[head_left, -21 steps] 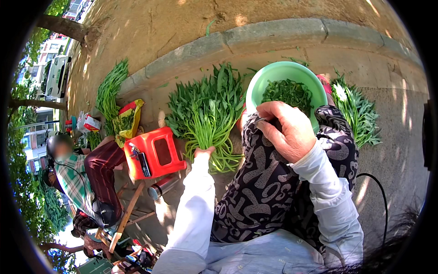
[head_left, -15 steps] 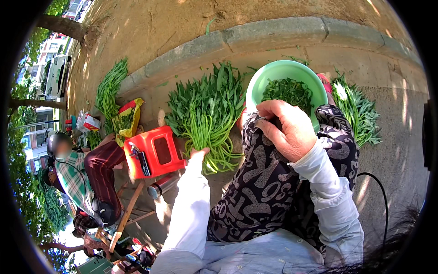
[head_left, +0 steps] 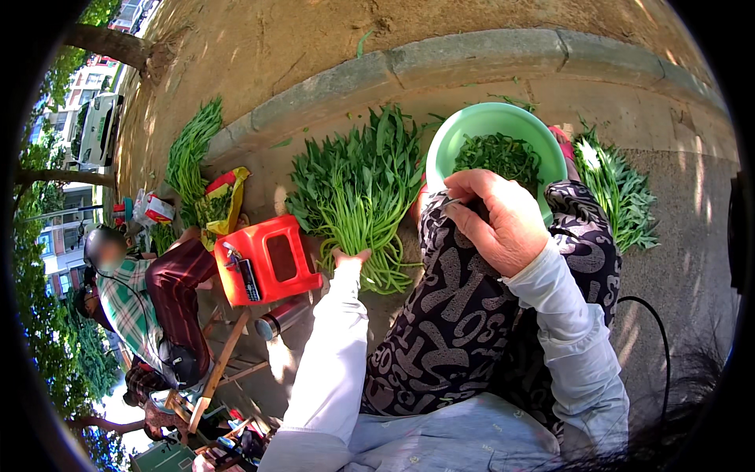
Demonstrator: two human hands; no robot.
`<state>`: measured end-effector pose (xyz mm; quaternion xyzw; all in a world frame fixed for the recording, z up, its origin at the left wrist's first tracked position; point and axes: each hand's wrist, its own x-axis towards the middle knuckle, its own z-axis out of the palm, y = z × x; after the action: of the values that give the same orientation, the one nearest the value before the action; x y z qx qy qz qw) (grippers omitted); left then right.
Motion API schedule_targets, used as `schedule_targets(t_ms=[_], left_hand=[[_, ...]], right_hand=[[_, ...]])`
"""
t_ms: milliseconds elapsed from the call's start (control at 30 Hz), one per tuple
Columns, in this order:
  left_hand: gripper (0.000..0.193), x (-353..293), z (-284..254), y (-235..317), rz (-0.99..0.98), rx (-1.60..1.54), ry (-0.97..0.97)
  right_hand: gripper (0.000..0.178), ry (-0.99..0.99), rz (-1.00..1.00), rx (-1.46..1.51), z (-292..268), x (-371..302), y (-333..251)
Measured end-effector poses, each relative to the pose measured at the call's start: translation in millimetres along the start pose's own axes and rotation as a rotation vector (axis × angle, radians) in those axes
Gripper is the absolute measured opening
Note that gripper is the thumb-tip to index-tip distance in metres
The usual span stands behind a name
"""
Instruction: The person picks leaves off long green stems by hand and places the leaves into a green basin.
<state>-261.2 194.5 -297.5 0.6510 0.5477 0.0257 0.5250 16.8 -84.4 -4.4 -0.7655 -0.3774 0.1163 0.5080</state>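
Observation:
A large heap of leafy greens (head_left: 358, 169), like water spinach with long pale stems, lies on the ground in front of me. My left hand (head_left: 351, 258) is closed around some stems at the heap's near end; its fingers are partly hidden under them. Over my knee, beside a light green basin (head_left: 444, 145), is my right hand (head_left: 503, 224). Its thumb and forefinger are pinched together, and whatever they hold is too small to name. Cut green pieces (head_left: 499, 157) lie in the basin, which stands between my feet.
A red plastic stool (head_left: 232, 275) with a black remote-like device stands left, beside a metal flask (head_left: 283, 316). More greens (head_left: 613, 189) lie right of the basin. A seated person (head_left: 130, 287), a yellow bag (head_left: 228, 208) and another bundle (head_left: 193, 149) are farther left. A stone kerb (head_left: 472, 59) runs behind.
My left hand has shifted slightly forward and right among the stems, and the stem ends have moved a little. My right hand keeps its pinch over the knee.

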Motion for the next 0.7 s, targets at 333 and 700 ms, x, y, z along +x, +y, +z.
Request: schedule_targets(t_ms=[333, 700], left_hand=[[0.099, -59.5, 73.9, 81.3, -0.216, 0.669, 0.396], [0.054, -36.1, -16.4, 82.8, 0.109, 0.548, 0.053]], right_hand=[[0.023, 0.016, 0.013, -0.018, -5.9, -5.6, 6.2], [0.022, 0.016, -0.006, -0.014, -4.3, -4.8, 2.8]])
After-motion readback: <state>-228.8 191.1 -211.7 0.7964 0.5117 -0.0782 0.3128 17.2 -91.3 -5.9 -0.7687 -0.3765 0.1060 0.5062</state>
